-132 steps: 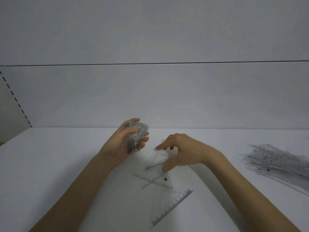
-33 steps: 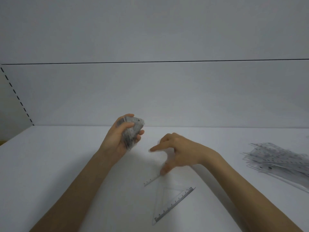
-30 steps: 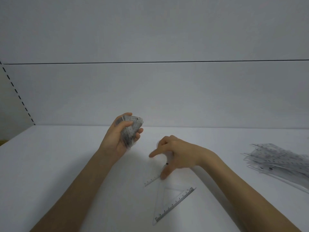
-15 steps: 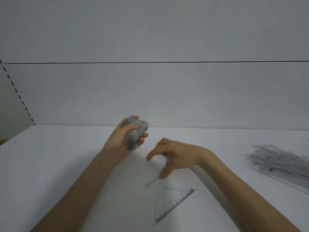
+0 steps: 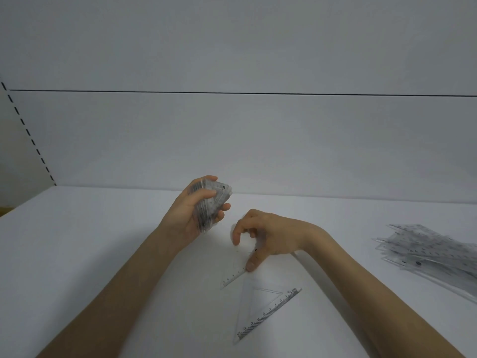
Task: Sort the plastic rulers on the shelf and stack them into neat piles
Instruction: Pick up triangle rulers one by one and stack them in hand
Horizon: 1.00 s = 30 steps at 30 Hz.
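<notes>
The white shelf board [image 5: 77, 254] runs wide and bare on the left, up to the back panel [image 5: 232, 138]. Its near left quarter and the strip between the right forearm and the right-hand heap are open. At the far right a loose pile of rulers [image 5: 428, 250] lies fanned and untidy and runs off the right edge of the view. It sits where it did before.

Near centre a large set square [image 5: 268, 310] lies flat with its scaled edge slanting from near left to far right. It is unmoved.

The left hand [image 5: 188, 218] is raised above the board at mid-left. Its fingers and thumb are clenched round a stack of small set squares [image 5: 211, 202], held on edge, about where it was half a second ago.

The right hand [image 5: 273, 236] is just right of it, low over the board. Its forefinger [image 5: 236, 236], which pointed left a moment ago, now hooks downward. The thumb [image 5: 251, 264] bears on the scaled edge of a small set square [image 5: 233, 276], so thumb and forefinger grasp it. Its near corner touches the large one's apex. Four seconds ago two small squares lay here.
</notes>
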### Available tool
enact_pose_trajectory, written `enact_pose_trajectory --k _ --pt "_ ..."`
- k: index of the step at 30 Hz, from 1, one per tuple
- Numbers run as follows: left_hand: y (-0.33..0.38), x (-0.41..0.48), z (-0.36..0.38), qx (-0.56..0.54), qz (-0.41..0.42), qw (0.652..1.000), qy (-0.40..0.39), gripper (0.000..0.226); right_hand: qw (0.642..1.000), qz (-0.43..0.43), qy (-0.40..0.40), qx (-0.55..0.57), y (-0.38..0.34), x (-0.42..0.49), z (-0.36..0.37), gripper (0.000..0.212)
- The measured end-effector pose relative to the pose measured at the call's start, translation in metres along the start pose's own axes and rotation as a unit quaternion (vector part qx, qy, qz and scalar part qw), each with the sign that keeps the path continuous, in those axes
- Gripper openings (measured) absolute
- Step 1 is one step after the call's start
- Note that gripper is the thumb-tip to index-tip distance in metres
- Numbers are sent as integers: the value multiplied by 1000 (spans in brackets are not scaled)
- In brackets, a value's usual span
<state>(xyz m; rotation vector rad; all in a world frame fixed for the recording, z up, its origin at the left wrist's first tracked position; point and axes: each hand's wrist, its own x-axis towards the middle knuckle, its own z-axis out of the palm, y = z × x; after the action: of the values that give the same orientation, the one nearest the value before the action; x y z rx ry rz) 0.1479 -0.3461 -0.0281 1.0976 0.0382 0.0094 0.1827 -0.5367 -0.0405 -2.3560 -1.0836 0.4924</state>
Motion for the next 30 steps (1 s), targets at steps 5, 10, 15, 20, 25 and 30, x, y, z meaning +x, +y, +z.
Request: enact_pose_trajectory --k 5,10,15,20,25,30 --pt "2 1 -3 -6 11 1000 2 24 1000 -17 -7 12 -9 -16 -14 49" --pt "4 1 -4 -20 15 1000 2 24 995 -36 -92 -18 -19 -44 -16 52" --pt "6 0 -5 -27 17 999 5 24 992 -19 -114 -57 -20 -42 -9 56" --pt "5 2 -6 -20 16 1000 5 24 992 -28 -117 -48 -17 -37 -8 55" --pt "2 2 -4 -3 11 1000 4 24 995 -44 -93 4 -16 -35 -7 46" --pt "3 -1 -2 -1 -18 1000 -7 19 981 -79 77 158 -14 -37 -20 21"
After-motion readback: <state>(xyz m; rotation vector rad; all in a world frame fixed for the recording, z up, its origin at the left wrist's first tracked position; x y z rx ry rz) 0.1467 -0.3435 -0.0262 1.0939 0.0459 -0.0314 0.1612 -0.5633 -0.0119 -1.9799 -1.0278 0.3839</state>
